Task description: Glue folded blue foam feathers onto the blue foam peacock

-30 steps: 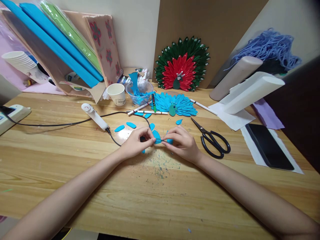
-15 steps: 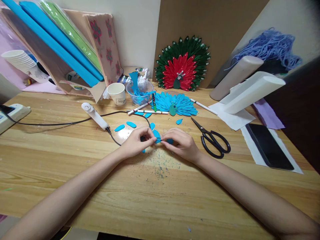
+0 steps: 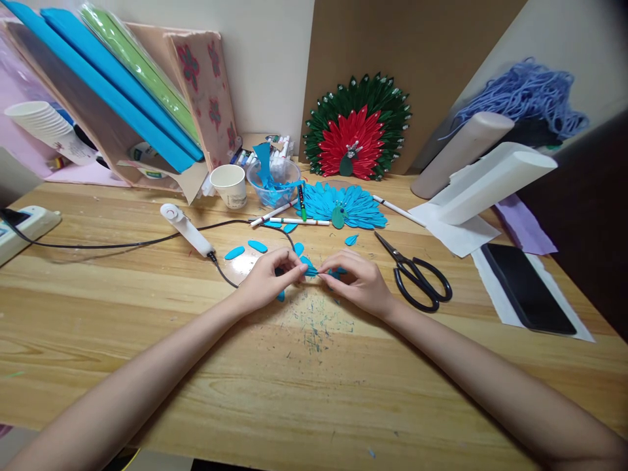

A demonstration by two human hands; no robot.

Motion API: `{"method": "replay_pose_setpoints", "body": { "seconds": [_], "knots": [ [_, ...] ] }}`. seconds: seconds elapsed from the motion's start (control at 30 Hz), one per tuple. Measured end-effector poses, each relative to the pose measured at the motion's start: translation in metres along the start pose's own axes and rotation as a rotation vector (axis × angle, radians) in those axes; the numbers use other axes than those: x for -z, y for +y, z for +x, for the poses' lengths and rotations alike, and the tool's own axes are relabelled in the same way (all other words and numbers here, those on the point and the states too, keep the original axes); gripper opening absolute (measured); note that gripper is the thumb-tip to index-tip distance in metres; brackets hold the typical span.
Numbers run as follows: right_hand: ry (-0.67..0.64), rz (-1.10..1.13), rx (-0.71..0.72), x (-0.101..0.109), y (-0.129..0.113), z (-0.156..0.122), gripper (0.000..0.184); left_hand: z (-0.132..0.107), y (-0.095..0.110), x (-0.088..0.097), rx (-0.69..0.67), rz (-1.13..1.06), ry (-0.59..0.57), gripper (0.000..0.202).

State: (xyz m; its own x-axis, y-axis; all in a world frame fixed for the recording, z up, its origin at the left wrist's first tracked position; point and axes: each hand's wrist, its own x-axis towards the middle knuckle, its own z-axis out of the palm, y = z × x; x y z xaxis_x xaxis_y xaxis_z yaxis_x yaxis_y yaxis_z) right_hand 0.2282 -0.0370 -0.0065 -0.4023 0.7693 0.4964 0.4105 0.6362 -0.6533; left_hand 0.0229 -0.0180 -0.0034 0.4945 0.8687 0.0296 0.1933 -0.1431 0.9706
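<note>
Between my two hands is a small blue paper petal (image 3: 310,269), pleated and drawn to a point on its right. My left hand (image 3: 269,278) pinches its left end between thumb and fingers. The fingertips of my right hand (image 3: 360,281) are closed on the pointed right end. Loose flat blue ovals (image 3: 235,252) lie on the table left of and beyond my left hand, some partly covered by it. More blue pieces show under my right fingers. A single pleated petal (image 3: 352,240) lies beyond my right hand. Farther back rests a blue paper peacock (image 3: 343,206) with a green body.
Black-handled scissors (image 3: 417,278) lie right of my right hand, near a phone (image 3: 528,288). A corded white glue gun (image 3: 186,229) lies to the left. A paper cup (image 3: 228,186), a plastic bowl (image 3: 275,180) and a red-green peacock (image 3: 356,131) stand at the back.
The petal between my hands has gone from a stack of folds to a fan narrowing at its right end. My right fingers have shifted slightly. Other things stay in place.
</note>
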Motion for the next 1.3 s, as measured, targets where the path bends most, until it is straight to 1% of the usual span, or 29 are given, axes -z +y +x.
{"method": "replay_pose_setpoints", "body": {
  "seconds": [0.1,0.2,0.27,0.37,0.5,0.7,0.8,0.9,0.97,1.03,1.13,1.23,1.3],
  "knots": [
    [0.038,0.042,-0.122,-0.001,0.003,0.001,0.004,0.001,-0.002,-0.001,0.027,-0.043,0.05,0.025],
    [0.149,0.111,-0.345,0.0,0.013,0.002,0.01,0.001,-0.004,-0.001,0.057,-0.063,0.121,0.028],
    [0.216,0.125,-0.471,0.004,0.023,0.004,0.015,0.0,-0.004,-0.001,0.066,-0.057,0.128,0.029],
    [0.271,0.03,-0.542,0.011,0.038,0.007,0.019,0.0,-0.004,0.001,0.063,-0.049,0.118,0.028],
    [0.289,-0.091,-0.527,0.017,0.048,0.008,0.021,-0.001,-0.002,0.002,0.07,-0.023,0.111,0.028],
    [0.31,-0.21,-0.423,0.016,0.045,0.009,0.02,-0.001,0.0,0.001,0.067,-0.061,0.113,0.029],
    [0.397,-0.197,-0.41,0.018,0.041,0.011,0.025,-0.002,0.0,0.001,0.07,-0.031,0.114,0.032],
    [0.51,-0.144,-0.403,0.018,0.037,0.01,0.024,-0.003,0.0,0.002,0.056,0.027,0.127,0.036],
    [0.538,-0.112,-0.396,0.018,0.035,0.009,0.022,-0.003,0.001,0.002,0.027,0.097,0.133,0.037],
    [0.52,-0.071,-0.385,0.017,0.032,0.007,0.022,-0.004,0.003,0.003,-0.023,0.195,0.123,0.037],
    [0.454,-0.006,-0.34,0.016,0.028,0.004,0.024,-0.005,0.009,0.002,-0.109,0.324,0.078,0.035],
    [0.327,0.016,-0.274,0.016,0.023,0.003,0.031,-0.006,0.013,0.001,-0.15,0.412,0.043,0.034],
    [0.218,-0.009,-0.217,0.015,0.021,0.004,0.031,-0.007,0.015,0.0,-0.173,0.452,0.032,0.031]
  ]
}}
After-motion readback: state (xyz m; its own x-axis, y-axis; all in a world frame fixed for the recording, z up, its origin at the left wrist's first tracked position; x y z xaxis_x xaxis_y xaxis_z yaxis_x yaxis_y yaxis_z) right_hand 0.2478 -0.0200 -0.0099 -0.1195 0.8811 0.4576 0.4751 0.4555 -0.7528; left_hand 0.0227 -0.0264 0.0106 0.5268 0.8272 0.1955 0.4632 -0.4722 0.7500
